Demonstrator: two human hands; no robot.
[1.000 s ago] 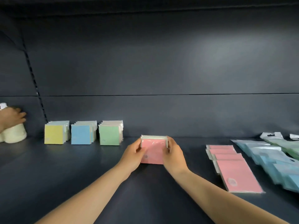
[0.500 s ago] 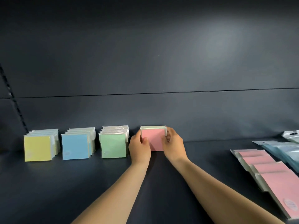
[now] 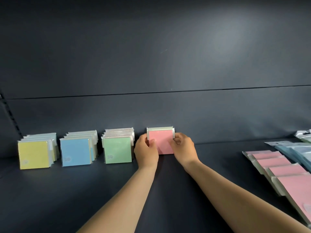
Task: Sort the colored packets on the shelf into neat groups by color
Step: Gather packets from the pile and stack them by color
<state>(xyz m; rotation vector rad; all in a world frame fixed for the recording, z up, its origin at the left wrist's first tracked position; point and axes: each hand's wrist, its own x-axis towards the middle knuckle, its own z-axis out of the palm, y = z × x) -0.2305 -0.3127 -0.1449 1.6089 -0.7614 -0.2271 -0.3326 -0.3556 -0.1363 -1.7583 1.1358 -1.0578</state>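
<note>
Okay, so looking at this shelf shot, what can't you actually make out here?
All in the head view:
- Small print on the green stack and blue stack: too small to read.
- Packets behind the pink stack: hidden by its front packet, the left hand and the right hand.
- Flat pink packets and blue packets: cut off by the right edge.

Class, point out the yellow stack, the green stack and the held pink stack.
yellow stack [image 3: 33, 154], head view, front face.
green stack [image 3: 117, 149], head view, front face.
pink stack [image 3: 162, 142], head view, front face between the hands.
</note>
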